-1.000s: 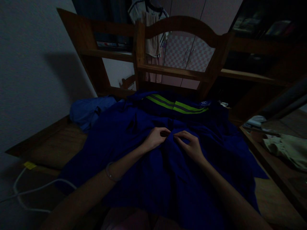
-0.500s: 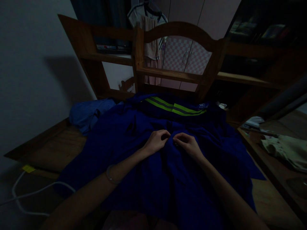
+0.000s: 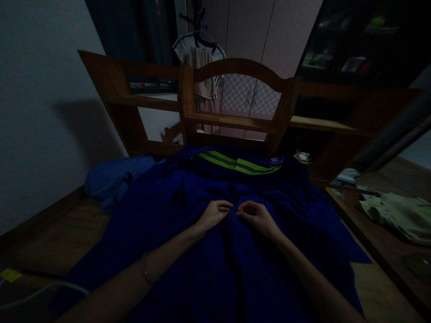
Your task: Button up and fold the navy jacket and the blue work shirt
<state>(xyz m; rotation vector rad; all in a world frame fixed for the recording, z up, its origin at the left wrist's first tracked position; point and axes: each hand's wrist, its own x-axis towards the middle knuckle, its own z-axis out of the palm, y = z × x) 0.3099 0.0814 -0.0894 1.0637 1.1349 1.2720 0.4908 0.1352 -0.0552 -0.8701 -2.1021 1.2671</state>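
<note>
A dark blue garment (image 3: 188,251) with yellow-green reflective stripes (image 3: 235,163) near its far end lies spread over a wooden bed. My left hand (image 3: 213,214) and my right hand (image 3: 254,215) meet at its middle, fingers curled and pinching the cloth close together. A thin bracelet (image 3: 144,271) circles my left wrist. What the fingertips pinch beyond the fabric is too dark to tell.
A wooden bed frame end (image 3: 235,121) with rails stands beyond the garment. A lighter blue cloth (image 3: 111,179) is bunched at the left. A pale crumpled cloth (image 3: 397,213) lies at the right. A white cable (image 3: 40,291) and yellow tag (image 3: 10,274) lie lower left. Clothes hang (image 3: 202,67) behind.
The view has tilted up, so everything sits lower in frame. My right fingers have curled tighter on the cloth; both hands stay together at the garment's middle.
</note>
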